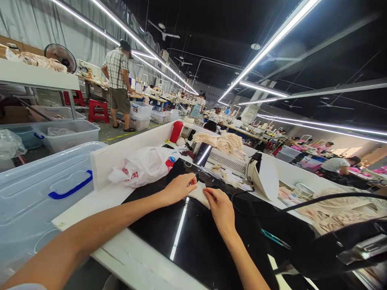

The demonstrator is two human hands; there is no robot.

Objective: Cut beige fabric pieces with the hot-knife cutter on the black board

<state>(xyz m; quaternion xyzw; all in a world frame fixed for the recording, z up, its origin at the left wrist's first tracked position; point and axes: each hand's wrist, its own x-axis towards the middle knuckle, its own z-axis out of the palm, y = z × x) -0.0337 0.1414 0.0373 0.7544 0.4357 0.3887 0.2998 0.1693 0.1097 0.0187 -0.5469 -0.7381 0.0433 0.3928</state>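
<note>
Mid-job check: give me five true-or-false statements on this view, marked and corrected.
1. The left hand and right hand are at the cream cloth. True.
2. The snips are in the left hand. False: they lie to the right of the right forearm.
3. A white bag lies left of the cloth. True.
4. The tub's handle is red. False: it is blue.
5. A red stool stands near a person in a checked shirt. True.

The black tabletop (201,243) offers passage up front; a white bag (148,166) blocks far left
</note>
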